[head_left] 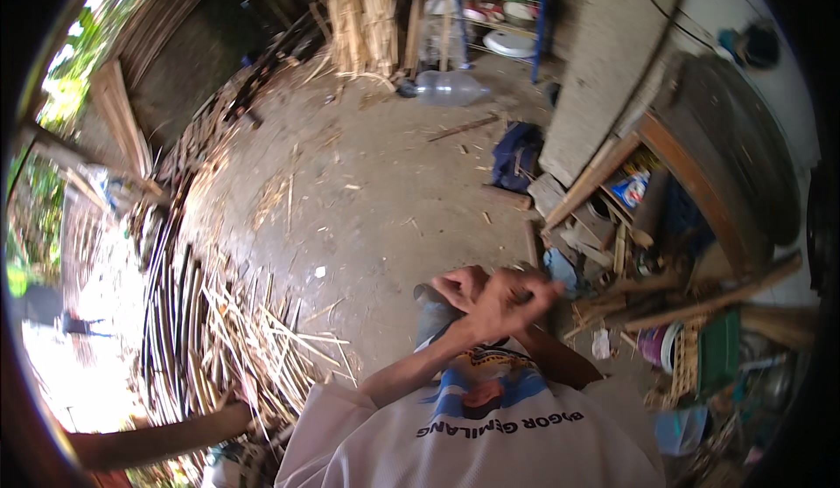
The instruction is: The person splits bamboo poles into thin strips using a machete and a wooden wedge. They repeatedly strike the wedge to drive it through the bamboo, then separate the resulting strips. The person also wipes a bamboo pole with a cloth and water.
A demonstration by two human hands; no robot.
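Note:
In front of my printed white shirt [385,440], my forearms cross. My left hand [516,303] reaches over to the right, with its fingers looking bent but smeared by motion. Beneath and beyond it, my right hand [459,287] points to the left, partly covered by the left wrist. No object shows in either hand, though blur hides the fingertips. A grey-blue patch of cloth [431,311] lies just below the right hand. Past both hands stretches the grey floor [376,199], strewn with small chips and splinters.
Dark poles [166,331] and thin split strips [280,339] lie in heaps on the left. Upright bundles [363,16], a clear plastic bottle [449,88] and a blue-framed rack [538,24] stand far ahead. Right of me are wood scraps [700,300], a green crate [719,352] and a dark bag [516,156].

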